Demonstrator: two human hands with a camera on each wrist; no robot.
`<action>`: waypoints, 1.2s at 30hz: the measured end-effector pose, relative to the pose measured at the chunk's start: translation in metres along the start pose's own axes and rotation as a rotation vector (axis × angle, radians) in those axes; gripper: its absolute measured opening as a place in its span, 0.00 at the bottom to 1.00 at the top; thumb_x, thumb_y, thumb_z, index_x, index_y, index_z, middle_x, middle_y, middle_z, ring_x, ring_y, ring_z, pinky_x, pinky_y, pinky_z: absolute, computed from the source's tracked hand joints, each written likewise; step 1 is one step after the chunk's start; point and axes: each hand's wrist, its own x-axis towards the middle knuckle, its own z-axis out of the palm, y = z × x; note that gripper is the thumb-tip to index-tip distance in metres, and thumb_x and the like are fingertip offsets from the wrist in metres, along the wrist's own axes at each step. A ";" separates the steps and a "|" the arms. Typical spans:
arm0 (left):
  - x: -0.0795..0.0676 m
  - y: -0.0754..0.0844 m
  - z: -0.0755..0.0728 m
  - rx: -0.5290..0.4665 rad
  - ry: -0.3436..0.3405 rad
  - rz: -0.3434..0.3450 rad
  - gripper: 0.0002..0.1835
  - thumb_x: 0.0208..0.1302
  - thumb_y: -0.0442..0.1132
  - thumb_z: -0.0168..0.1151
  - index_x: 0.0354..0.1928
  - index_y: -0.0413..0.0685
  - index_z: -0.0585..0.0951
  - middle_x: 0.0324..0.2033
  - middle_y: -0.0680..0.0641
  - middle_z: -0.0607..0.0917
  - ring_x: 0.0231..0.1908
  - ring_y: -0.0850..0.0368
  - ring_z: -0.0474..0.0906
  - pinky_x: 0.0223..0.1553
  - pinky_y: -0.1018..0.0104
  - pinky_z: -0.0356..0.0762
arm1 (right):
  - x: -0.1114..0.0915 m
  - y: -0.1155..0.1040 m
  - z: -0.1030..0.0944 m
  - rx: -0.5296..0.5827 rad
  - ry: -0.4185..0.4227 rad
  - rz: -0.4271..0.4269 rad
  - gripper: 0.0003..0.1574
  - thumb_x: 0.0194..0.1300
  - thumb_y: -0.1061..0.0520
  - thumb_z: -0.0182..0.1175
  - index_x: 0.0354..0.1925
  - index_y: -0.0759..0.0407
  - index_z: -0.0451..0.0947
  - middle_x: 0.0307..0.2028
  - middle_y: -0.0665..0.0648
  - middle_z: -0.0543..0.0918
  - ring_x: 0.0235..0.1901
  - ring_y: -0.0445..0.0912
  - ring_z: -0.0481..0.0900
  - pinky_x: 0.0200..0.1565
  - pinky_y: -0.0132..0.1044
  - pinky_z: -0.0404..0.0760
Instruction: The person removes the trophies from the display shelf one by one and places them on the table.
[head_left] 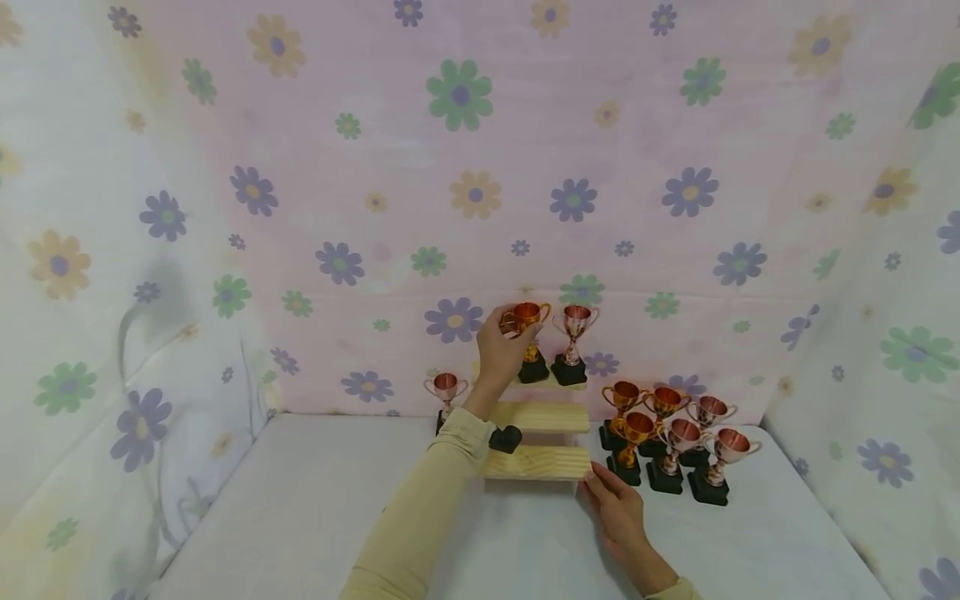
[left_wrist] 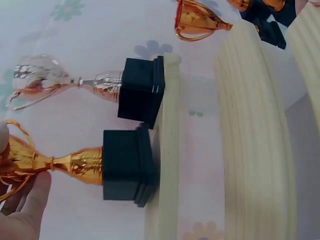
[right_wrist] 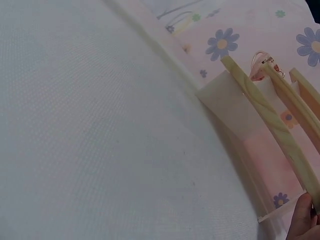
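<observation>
A stepped display stand [head_left: 538,460] has pale wooden shelves and clear side panels. My left hand [head_left: 501,357] holds a gold trophy cup [left_wrist: 82,165] by its bowl, thumb and fingers around it. The trophy's black base [left_wrist: 127,165] is upright on the top shelf [left_wrist: 171,150], as far as the left wrist view shows. Beside it on that shelf stands a silvery-pink trophy [head_left: 575,333], close to the gold one. My right hand [head_left: 618,512] grips the right end of the lowest shelf [right_wrist: 280,127], with the thumb against the wood; its other fingers are partly hidden.
Several gold and silvery-pink trophies [head_left: 683,446] on black bases stand grouped on the white table [head_left: 300,517] right of the stand. Another silvery-pink trophy [head_left: 446,387] stands behind my left forearm, at the stand's left. A flowered cloth [head_left: 405,208] hangs behind.
</observation>
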 end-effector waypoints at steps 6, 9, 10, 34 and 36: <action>-0.011 0.001 -0.022 -0.105 0.130 0.091 0.24 0.61 0.32 0.74 0.59 0.37 0.79 0.47 0.36 0.83 0.47 0.42 0.84 0.49 0.54 0.88 | -0.001 0.000 0.000 -0.017 -0.011 -0.018 0.32 0.78 0.60 0.54 0.72 0.73 0.61 0.71 0.75 0.64 0.50 0.38 0.81 0.57 0.31 0.82; -0.019 0.004 -0.037 -0.147 0.141 0.125 0.25 0.60 0.29 0.73 0.60 0.36 0.78 0.48 0.35 0.82 0.48 0.41 0.84 0.50 0.56 0.87 | -0.001 -0.001 0.000 -0.028 -0.012 -0.017 0.32 0.78 0.59 0.54 0.72 0.73 0.61 0.71 0.75 0.64 0.53 0.40 0.80 0.57 0.31 0.82; -0.022 0.004 -0.042 -0.153 0.138 0.139 0.26 0.60 0.29 0.73 0.60 0.36 0.78 0.49 0.35 0.82 0.48 0.42 0.84 0.51 0.57 0.87 | -0.001 -0.001 0.000 -0.034 -0.009 -0.015 0.32 0.78 0.59 0.54 0.72 0.73 0.62 0.71 0.74 0.65 0.53 0.41 0.80 0.56 0.31 0.82; -0.076 -0.030 -0.210 -0.020 0.038 0.021 0.26 0.60 0.24 0.71 0.61 0.34 0.78 0.54 0.38 0.80 0.47 0.63 0.80 0.49 0.77 0.83 | 0.000 0.002 -0.002 -0.041 -0.002 -0.001 0.32 0.78 0.59 0.53 0.73 0.71 0.61 0.71 0.72 0.64 0.58 0.46 0.78 0.60 0.34 0.78; -0.079 -0.040 -0.216 -0.021 0.042 -0.008 0.26 0.59 0.24 0.71 0.60 0.35 0.78 0.53 0.39 0.80 0.47 0.64 0.80 0.48 0.77 0.83 | 0.000 0.002 -0.001 -0.047 0.001 0.001 0.31 0.78 0.59 0.53 0.73 0.71 0.61 0.71 0.72 0.65 0.59 0.47 0.78 0.60 0.34 0.79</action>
